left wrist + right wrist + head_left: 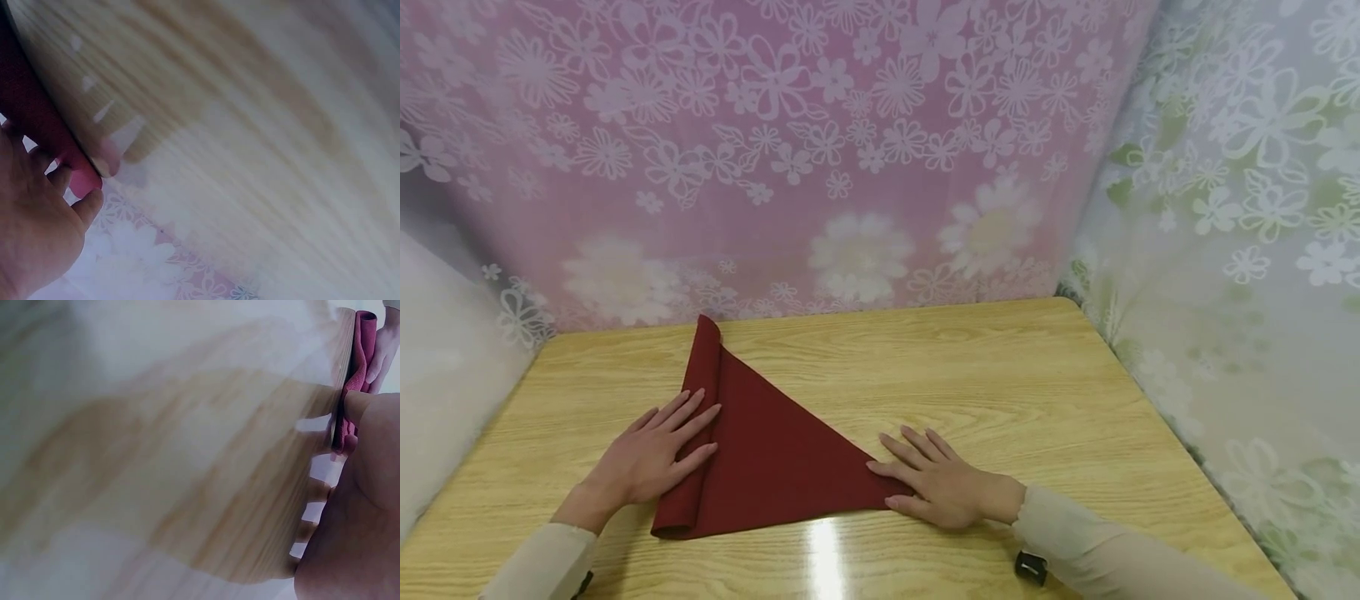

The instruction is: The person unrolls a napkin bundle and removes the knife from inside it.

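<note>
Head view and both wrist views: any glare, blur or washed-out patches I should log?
Head view: a bright glare streak on the table, just below the red cloth in the picture; left hand and right hand look fairly clear. Left wrist view: table blurred, washed pale at lower right. Right wrist view: table blurred, with pale, hazy patches.

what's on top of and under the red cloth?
On top: left hand on the rolled side, right hand on the right corner, hiding the tip. The red cloth lies on the table; anything between them is covered.
</note>
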The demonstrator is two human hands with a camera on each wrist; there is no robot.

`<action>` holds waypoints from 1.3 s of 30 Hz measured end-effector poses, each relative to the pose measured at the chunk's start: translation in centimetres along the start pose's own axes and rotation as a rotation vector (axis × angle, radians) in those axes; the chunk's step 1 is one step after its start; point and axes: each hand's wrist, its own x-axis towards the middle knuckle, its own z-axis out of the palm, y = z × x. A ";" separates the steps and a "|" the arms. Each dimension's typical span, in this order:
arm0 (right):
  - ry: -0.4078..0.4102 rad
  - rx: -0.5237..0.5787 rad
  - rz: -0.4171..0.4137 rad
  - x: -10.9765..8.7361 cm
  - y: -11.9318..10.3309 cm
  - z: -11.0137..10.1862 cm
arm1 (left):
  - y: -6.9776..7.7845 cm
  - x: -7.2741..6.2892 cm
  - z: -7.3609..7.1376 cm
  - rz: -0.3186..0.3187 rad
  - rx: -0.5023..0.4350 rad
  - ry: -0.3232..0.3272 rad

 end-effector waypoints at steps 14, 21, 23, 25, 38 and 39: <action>-0.001 0.025 -0.014 0.1 0.1 -0.2 | 0.0 0.2 -0.2 -0.012 -0.032 -0.015; 0.022 0.001 -0.011 0.1 0.0 -0.3 | 0.1 0.3 -0.4 -0.001 0.018 0.015; 0.032 -0.008 -0.011 0.2 0.0 -0.3 | 0.2 0.3 -0.5 0.002 0.031 0.012; 0.044 -0.027 -0.013 0.2 0.0 -0.3 | 0.4 0.3 -0.7 0.001 0.042 0.004; 0.017 -0.136 0.002 0.5 -0.3 -0.9 | 1.3 0.6 -1.3 0.019 0.129 0.039; 0.014 -0.142 0.003 0.5 -0.3 -1.0 | 1.3 0.7 -1.3 0.019 0.133 0.042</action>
